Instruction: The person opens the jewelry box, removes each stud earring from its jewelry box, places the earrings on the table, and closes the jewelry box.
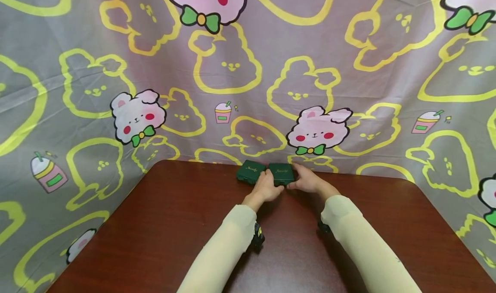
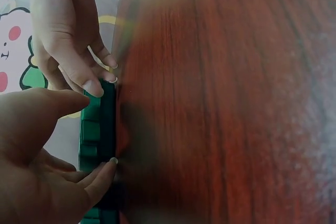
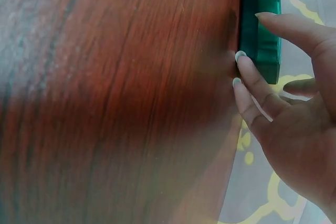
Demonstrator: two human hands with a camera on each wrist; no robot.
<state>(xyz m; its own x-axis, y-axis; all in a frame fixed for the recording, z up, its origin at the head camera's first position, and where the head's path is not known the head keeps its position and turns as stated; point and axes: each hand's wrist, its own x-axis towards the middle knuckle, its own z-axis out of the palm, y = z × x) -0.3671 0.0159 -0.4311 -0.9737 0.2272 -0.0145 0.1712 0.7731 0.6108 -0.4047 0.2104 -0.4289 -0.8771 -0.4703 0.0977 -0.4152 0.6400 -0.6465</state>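
Note:
Two dark green boxes with gold lettering lie side by side at the back of the table. My left hand (image 1: pixel 266 187) holds the left end of the right-hand green box (image 1: pixel 281 172), its thumb at the front. At that box's other end, my right hand (image 1: pixel 308 179) grips it between thumb and fingers. In the left wrist view the left fingers (image 2: pixel 101 182) reach round the box's edge. The right thumb (image 3: pixel 294 27) lies against the front in the right wrist view, with two fingertips low at its end. The left-hand green box (image 1: pixel 249 170) sits just beyond my left hand.
The brown wooden table (image 1: pixel 162 224) has its back edge close behind the boxes. A grey curtain (image 1: pixel 248 112) with yellow outlines and pink bunny faces hangs behind and at both sides. A dark wrist camera (image 1: pixel 257 236) shows under the left sleeve.

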